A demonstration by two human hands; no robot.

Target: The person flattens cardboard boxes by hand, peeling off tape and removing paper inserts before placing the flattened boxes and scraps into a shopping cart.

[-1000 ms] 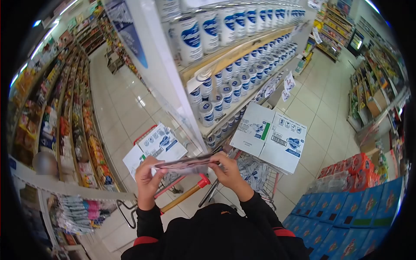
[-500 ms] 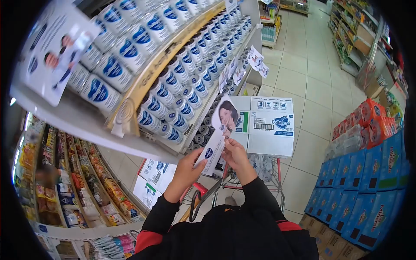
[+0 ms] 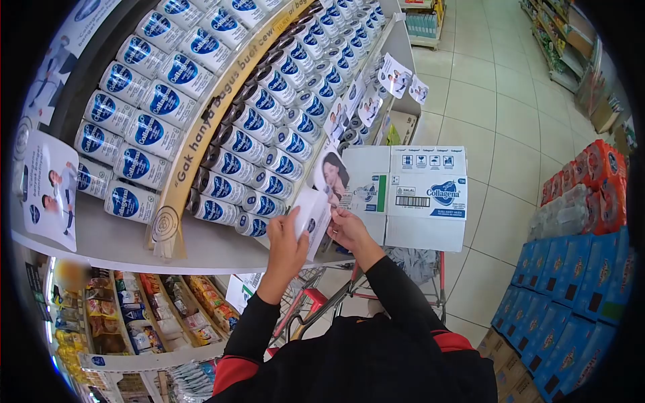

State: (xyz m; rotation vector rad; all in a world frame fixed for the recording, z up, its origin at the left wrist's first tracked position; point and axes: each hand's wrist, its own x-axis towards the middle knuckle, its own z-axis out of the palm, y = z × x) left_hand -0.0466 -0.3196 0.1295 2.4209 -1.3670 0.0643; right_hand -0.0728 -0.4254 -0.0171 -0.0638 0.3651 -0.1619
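My left hand grips the left side of a printed promo card, its fingers closed along the white border. The card has a cut-out photo of a dark-haired person at its upper end and is bent or folded, with a white flap facing me. On its right edge, the fingertips of my right hand pinch the card. Just beyond the card stand rows of white cans with blue Collagena labels, on a tiered display shelf.
A white Collagena carton rests on a shopping trolley in front of me. Blue cartons and red-wrapped bottle packs are stacked to the right. Snack shelves lie at lower left; smaller printed cards hang along the display's edge.
My view has swung so more of the can display shows. The card has moved up and left, closer to the cans, and now looks bent, with both hands still on it.
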